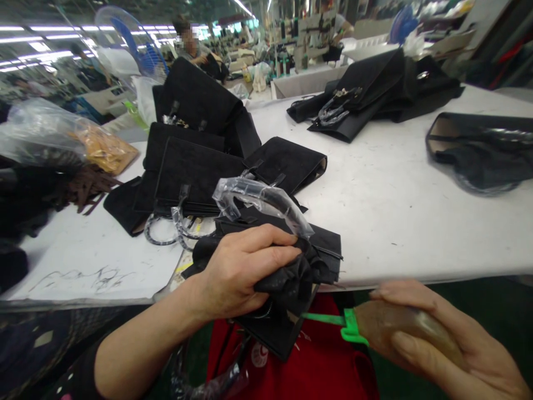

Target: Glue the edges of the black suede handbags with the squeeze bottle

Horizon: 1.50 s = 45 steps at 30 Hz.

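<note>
My left hand (250,266) is closed on a black handbag (287,333), gripping bunched black fabric at its edge. One of the bag's handles (266,194), wrapped in clear plastic, arches up beyond my fingers. In my right hand (433,328) is a soft amber squeeze bottle (403,328) with a green cap and a long thin green nozzle (325,318). My fingers and thumb wrap the bottle, and the nozzle's tip is at the bag's lower right edge. Whether the tip touches the bag, I cannot tell. The bag rests partly over a red apron (300,372).
Several black handbags (200,172) are piled behind my left hand on the white table (375,211). More black bags (366,94) lie at the back right, another (483,147) at the far right. Plastic-wrapped tan pieces (106,147) sit at left. A person (197,53) is in the background.
</note>
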{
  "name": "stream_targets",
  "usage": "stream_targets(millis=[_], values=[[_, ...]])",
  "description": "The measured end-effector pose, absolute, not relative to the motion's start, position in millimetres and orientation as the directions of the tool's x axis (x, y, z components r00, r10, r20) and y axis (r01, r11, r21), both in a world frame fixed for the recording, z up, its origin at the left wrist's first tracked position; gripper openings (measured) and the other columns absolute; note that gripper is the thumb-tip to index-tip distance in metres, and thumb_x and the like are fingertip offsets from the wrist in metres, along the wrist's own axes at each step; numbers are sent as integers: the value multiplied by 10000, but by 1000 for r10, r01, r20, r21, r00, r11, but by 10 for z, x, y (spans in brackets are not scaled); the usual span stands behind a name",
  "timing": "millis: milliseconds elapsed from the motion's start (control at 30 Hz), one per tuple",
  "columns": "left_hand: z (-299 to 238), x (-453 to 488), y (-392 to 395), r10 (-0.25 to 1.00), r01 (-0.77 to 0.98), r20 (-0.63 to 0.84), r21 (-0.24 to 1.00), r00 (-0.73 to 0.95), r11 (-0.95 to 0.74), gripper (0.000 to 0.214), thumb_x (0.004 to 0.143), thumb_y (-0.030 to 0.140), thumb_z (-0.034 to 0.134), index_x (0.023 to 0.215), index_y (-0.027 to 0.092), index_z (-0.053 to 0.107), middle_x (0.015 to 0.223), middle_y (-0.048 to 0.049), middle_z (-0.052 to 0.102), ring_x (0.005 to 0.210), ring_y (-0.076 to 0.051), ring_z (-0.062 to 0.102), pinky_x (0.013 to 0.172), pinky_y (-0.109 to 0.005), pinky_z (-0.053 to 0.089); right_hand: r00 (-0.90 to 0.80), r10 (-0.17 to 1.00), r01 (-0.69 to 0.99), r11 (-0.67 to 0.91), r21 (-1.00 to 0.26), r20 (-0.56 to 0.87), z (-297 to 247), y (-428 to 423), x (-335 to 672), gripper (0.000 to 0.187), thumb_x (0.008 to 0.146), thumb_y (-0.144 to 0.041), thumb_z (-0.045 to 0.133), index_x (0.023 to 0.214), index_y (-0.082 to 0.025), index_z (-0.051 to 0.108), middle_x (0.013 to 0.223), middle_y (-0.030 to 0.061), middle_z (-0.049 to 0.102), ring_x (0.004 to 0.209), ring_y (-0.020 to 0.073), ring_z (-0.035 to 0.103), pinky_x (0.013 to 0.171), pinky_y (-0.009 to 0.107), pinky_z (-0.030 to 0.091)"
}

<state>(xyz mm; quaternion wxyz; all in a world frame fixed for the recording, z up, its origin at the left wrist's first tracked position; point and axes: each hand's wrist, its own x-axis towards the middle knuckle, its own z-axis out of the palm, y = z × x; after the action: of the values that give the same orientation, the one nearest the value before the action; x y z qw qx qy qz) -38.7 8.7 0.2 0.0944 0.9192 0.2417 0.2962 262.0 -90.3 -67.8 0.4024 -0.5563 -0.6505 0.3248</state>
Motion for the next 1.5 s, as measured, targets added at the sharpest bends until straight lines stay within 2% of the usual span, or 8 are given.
stream_targets(millis=[100,233,633,733,833,1033,1167,1500], values=[[22,-381,86,503,396,491,312,711,-864,256,907,188,489,1084,127,665,1029,-129,704,894,-178,702,733,-252,581,-81,986,475,169,-863,149,-651,-956,2629,181,890,-371,660,1069,-344,675,930,-12,748,744,188,741,592,162,592],[49,-371,93,497,401,476,295,725,-867,239,905,181,497,1059,122,669,1016,-136,714,876,-179,710,719,-253,589,-44,986,498,160,-852,159,-653,-1011,2664,267,858,-407,690,1114,-331,693,1138,28,731,969,276,737,746,243,630],[51,-358,97,514,406,479,317,711,-857,230,865,143,557,1065,126,670,1028,-130,709,892,-182,713,730,-254,594,25,997,471,51,-881,71,-654,-986,2702,263,846,-436,688,1076,-308,697,1013,45,750,824,286,753,600,245,632],[48,-355,99,517,411,475,315,712,-855,228,879,160,545,1064,122,673,1020,-129,710,879,-181,713,720,-258,594,-58,993,482,121,-868,106,-575,-974,2630,226,858,-423,683,1068,-341,682,969,17,745,756,249,742,533,224,606],[39,-358,95,513,403,471,319,718,-858,229,868,148,565,1065,111,676,1026,-133,707,881,-183,713,720,-255,594,-105,980,475,201,-856,172,-519,-1014,2580,236,877,-448,661,1097,-362,678,1094,28,732,948,292,733,646,259,634],[51,-356,88,525,417,464,321,713,-850,231,874,143,552,1076,132,665,1032,-126,708,896,-185,713,737,-264,603,-103,988,513,155,-844,119,-482,-998,2565,207,891,-415,650,1083,-339,666,1017,32,735,802,258,734,534,241,610],[54,-355,86,518,411,465,317,718,-855,231,876,148,559,1082,138,663,1035,-126,711,899,-182,712,735,-263,603,-136,974,518,224,-826,179,-479,-988,2576,256,898,-446,631,1133,-349,661,1122,56,717,996,328,715,637,305,647],[30,-363,86,539,423,462,338,704,-841,257,845,113,593,1090,141,665,1047,-114,701,910,-165,706,760,-253,597,-136,973,504,228,-833,185,-454,-1023,2560,245,895,-430,644,1128,-359,673,1132,42,721,993,317,720,633,291,645]])
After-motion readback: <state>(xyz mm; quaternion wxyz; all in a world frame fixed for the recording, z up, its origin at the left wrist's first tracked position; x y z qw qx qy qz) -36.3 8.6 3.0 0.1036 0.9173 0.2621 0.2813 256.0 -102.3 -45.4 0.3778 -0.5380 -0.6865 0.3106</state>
